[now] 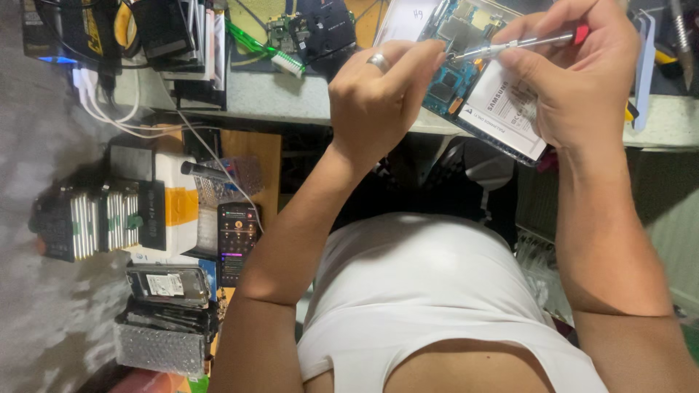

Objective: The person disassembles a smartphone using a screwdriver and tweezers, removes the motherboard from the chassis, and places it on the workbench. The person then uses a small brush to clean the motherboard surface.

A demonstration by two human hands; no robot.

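An opened phone (466, 87) lies on the bench edge, showing a blue circuit board and a white battery (502, 109). My left hand (378, 94), with a ring on one finger, curls around the phone's left edge and holds it. My right hand (575, 73) rests over the battery and grips a slim silver screwdriver (510, 45) with a red end. The screwdriver's tip touches the circuit board just beside my left fingertips.
The grey workbench (291, 94) carries a small green circuit board (280, 33), black parts and white cables (109, 109). Lower left are stacked phones (87, 222), a phone with a lit screen (237, 240) and another opened phone (167, 284). Hand tools (681, 44) lie at the top right.
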